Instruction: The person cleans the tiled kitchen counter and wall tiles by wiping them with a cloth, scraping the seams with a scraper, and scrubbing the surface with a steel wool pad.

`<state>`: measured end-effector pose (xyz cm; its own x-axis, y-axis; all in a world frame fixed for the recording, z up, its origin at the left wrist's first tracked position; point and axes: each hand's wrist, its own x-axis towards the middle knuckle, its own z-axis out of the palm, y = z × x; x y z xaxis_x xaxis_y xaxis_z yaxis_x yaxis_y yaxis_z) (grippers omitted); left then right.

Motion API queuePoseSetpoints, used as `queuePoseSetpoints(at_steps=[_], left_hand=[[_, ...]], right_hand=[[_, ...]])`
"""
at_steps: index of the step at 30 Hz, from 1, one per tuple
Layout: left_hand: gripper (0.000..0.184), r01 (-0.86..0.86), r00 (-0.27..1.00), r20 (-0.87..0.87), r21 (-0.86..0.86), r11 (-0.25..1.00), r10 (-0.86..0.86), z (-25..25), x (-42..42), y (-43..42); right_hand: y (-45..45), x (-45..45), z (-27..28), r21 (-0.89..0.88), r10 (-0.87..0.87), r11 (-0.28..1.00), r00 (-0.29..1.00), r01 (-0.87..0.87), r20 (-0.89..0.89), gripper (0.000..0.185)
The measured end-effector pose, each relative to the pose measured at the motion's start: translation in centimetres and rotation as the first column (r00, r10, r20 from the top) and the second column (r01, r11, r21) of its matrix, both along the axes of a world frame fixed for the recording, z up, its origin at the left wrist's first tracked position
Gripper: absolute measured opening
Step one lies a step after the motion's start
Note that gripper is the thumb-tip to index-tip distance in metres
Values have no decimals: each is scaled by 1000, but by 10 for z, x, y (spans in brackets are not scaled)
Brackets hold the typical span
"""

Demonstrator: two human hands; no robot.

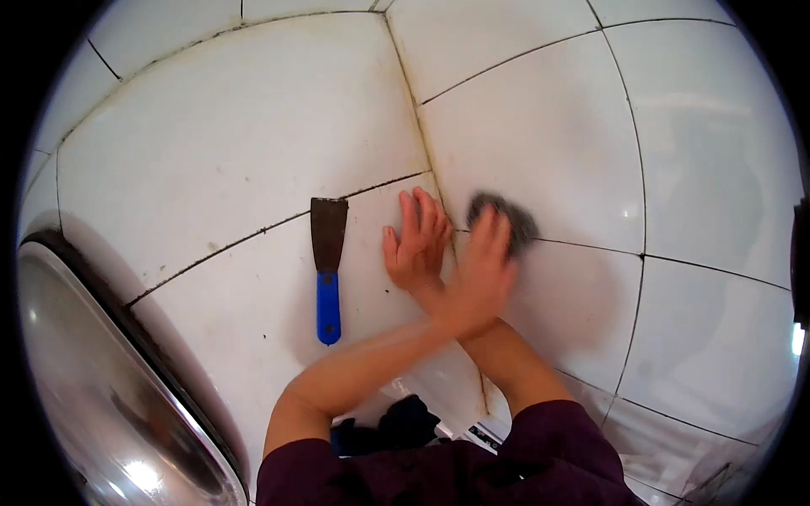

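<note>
My forearms cross, the left one over the right. With my left hand (pixel 487 266), blurred by motion, I grip a dark grey scouring pad (pixel 521 226) that looks like steel wool and press it against the white wall tile, over a grout line. My right hand (pixel 418 244) lies on the tiled surface by the corner seam, fingers spread and nothing in them. To its left rests a scraper (pixel 328 270) with a blue handle and a dark, flat blade, touched by neither hand.
A shiny metal sink (pixel 118 379) with a dark, dirty rim is at the left. Dark grout lines run between the white tiles (pixel 557 126), and yellowish stains follow the corner seam (pixel 411 84). Dark cloth (pixel 396 426) shows below my arms.
</note>
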<state>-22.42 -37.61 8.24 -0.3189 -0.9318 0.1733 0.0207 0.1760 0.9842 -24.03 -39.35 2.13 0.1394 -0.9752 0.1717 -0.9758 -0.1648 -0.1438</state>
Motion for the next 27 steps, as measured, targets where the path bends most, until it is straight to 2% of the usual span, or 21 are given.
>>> queuePoseSetpoints(at_steps=[2, 4, 5, 6, 7, 8, 9, 10, 11, 13, 14, 15, 17, 18, 19, 20, 22, 23, 24, 26, 27], left_hand=[[58, -70, 998, 23, 225, 972, 67, -18, 13, -59], [57, -130, 990, 75, 177, 976, 118, -30, 2, -50], [56, -178, 979, 124, 123, 976, 163, -27, 1, -44], [55, -84, 952, 304, 147, 986, 36, -17, -2, -25], [55, -87, 950, 311, 147, 985, 38, -23, -2, -30], [55, -147, 962, 248, 126, 981, 112, -32, -3, -41], [55, -203, 968, 174, 111, 973, 183, -38, -4, -56], [54, -215, 975, 5, 284, 934, 223, -39, 6, -86], [52, -198, 974, -31, 364, 910, 224, -33, 15, -107], [52, -275, 961, 41, 259, 926, 274, -43, 1, -86], [52, -279, 960, 43, 255, 926, 278, -37, -7, -59], [52, -203, 912, -265, 369, 907, 312, -29, -16, -23], [53, -69, 769, -537, 470, 880, 347, -25, -15, -9], [55, -124, 965, -180, 326, 937, 190, -28, -4, -32], [56, -108, 970, 235, 156, 982, 69, -34, 3, -60], [55, -267, 963, 86, 246, 932, 254, -43, 0, -81], [53, -126, 991, -10, 302, 945, 135, -30, 11, -62], [53, -30, 998, 57, 221, 975, 18, -28, 11, -54], [53, -24, 998, 60, 218, 976, 11, -19, 10, -30], [53, 138, 990, 9, 62, 989, -139, 6, 8, 21], [53, 147, 989, 8, 64, 987, -148, 6, 7, 19]], right_hand=[[0, -3, -7, 23, 34, 999, 999, -34, 2, 53], [0, -7, -31, -46, 13, 999, 988, -6, 154, 54], [-1, -3, -27, -51, 23, 999, 986, -15, 163, 54], [2, 1, -16, -10, 5, 1000, 994, -4, 106, 55], [3, 2, -10, 31, -10, 999, 999, 8, 49, 56], [1, -4, -22, -40, 33, 999, 973, -25, 226, 57], [1, -6, -23, -39, 33, 999, 974, -25, 226, 57], [3, -7, -22, 34, 7, 999, 996, -10, 91, 57], [4, -7, -20, 103, -10, 995, 999, 15, -47, 57], [3, -6, -18, 64, 1, 998, 998, 3, -70, 58], [3, -3, -10, 64, -4, 998, 1000, 5, -22, 59], [1, -1, -6, 61, -13, 998, 1000, 11, 24, 59], [3, 1, -9, 51, -29, 998, 1000, 29, 6, 60], [3, 0, -14, 39, -31, 999, 997, 28, 69, 59], [0, -3, -21, 19, -24, 1000, 991, 22, 132, 59], [3, -13, -37, 7, 11, 1000, 993, -12, 118, 58], [7, -9, -31, -10, -6, 1000, 997, 7, 73, 58], [2, -4, -23, -37, -5, 999, 999, 7, 47, 57], [0, -1, -5, 52, -19, 999, 999, 18, 27, 56], [-2, 0, -7, 28, -23, 999, 999, 22, 28, 56], [-1, -1, -7, 6, -18, 1000, 1000, 17, 22, 55]])
